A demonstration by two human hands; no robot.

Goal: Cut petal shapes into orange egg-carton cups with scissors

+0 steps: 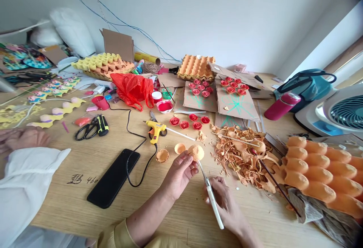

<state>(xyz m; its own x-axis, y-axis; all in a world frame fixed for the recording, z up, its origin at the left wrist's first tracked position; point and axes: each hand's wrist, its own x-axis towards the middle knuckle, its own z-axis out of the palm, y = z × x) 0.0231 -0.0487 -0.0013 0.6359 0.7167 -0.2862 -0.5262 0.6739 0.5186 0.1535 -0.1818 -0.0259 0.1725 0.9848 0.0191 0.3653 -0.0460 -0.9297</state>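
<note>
On the table (pixel 85 157), left hand (pixel 178 174) grasps a cup (pixel 196 152); right hand (pixel 224 199) clenches a knife (pixel 211 197), blade pointing up toward it.

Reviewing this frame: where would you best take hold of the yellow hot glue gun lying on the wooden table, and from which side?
Grip the yellow hot glue gun by its handle, coming from above on the near side. It lies flat, handle pointing toward the person, nozzle and glue stick pointing right, black cord trailing left.
</note>
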